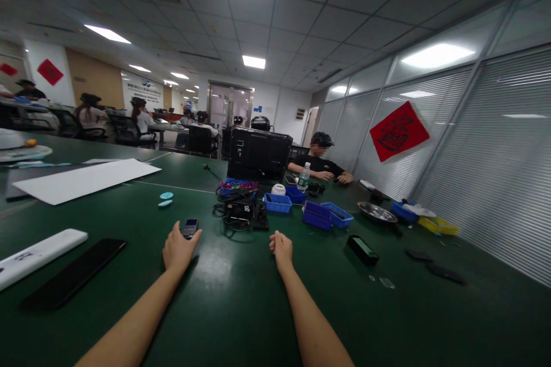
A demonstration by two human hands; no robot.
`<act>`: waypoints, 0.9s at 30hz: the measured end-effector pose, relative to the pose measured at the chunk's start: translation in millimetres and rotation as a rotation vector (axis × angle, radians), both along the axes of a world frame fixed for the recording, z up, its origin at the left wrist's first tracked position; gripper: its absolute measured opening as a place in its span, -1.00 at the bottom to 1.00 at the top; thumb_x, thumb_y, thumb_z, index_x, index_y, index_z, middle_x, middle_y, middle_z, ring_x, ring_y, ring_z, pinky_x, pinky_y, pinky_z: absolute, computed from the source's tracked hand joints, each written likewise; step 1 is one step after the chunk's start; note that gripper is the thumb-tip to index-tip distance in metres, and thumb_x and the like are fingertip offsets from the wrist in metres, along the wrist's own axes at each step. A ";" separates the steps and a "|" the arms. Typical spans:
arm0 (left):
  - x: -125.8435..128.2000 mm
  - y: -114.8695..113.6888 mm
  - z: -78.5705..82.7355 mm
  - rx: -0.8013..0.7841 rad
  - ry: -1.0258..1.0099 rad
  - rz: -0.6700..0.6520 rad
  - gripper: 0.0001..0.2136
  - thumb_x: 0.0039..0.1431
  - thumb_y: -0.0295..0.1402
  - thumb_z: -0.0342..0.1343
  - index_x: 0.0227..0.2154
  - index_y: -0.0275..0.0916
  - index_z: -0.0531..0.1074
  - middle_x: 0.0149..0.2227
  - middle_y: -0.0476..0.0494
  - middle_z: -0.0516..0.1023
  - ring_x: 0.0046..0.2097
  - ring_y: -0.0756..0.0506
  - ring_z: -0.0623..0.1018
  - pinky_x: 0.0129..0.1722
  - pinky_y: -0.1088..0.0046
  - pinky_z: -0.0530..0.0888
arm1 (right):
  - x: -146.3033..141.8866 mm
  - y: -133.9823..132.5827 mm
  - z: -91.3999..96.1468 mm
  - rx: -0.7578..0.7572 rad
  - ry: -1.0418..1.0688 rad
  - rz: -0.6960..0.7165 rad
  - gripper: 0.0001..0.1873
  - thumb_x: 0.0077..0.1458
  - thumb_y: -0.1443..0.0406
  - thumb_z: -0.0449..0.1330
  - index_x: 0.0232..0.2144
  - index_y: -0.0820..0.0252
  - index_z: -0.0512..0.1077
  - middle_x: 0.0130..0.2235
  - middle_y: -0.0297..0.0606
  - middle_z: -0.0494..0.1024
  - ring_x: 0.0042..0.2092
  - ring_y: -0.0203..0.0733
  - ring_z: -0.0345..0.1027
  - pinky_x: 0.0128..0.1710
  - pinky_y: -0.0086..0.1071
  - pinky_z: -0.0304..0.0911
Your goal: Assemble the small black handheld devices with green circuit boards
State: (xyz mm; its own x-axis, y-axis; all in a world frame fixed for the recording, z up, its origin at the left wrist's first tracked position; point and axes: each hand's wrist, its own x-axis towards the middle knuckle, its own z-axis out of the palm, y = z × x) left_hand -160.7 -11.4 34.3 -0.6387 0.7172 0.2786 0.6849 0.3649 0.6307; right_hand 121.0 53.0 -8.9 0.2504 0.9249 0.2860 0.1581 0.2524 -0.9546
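My left hand rests on the green table with its thumb and fingers around a small dark handheld device that has a little screen on its upper part. The device's lower edge is partly covered by the hand. To the right, my right hand lies on the table with its fingers curled in, and nothing shows in it. Beyond and between the hands sits a tangle of black cables with a black adapter box. Two light-blue oval pieces lie past my left hand.
A white long case and a black flat bar lie at left, with white sheets behind. Blue bins, a water bottle, a metal bowl and a black box stand right. A person sits across.
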 end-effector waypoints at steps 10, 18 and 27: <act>-1.9 1.4 0.4 -0.007 -0.070 -0.027 -0.37 0.00 -0.09 -0.05 0.11 -0.31 0.03 -0.01 -0.29 0.37 -0.02 -0.27 0.39 -0.09 0.26 0.30 | 3.5 8.4 -1.0 -0.002 0.013 0.027 -0.55 -0.06 -0.01 0.00 -0.60 0.28 0.35 -0.69 -0.35 0.32 -0.66 -0.36 0.17 -0.66 -0.50 0.05; -1.4 0.6 0.5 -0.005 -0.093 -0.032 -0.38 -0.01 -0.08 -0.06 0.10 -0.29 0.04 0.00 -0.29 0.36 -0.01 -0.27 0.39 -0.10 0.26 0.30 | 18.7 1.4 3.3 -0.020 -0.004 0.070 -0.56 -0.06 0.00 0.02 -0.58 0.28 0.35 -0.68 -0.36 0.32 -0.66 -0.37 0.16 -0.69 -0.51 0.03; -3.1 0.9 -1.8 0.009 -0.139 -0.044 -0.29 -0.02 -0.07 -0.04 0.15 -0.29 -0.11 0.03 -0.25 0.34 0.00 -0.29 0.38 -0.06 0.26 0.28 | 34.3 -2.3 7.5 -0.012 -0.051 0.011 -0.53 -0.04 -0.01 0.00 -0.58 0.29 0.36 -0.68 -0.32 0.33 -0.65 -0.35 0.17 -0.67 -0.50 0.05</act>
State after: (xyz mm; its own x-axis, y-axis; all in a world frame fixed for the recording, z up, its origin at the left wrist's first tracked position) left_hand -163.8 -10.5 32.5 -0.6397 0.7431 0.1963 0.6059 0.3304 0.7236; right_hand 155.3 50.7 -1.4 0.2254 0.9311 0.2867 0.2035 0.2428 -0.9485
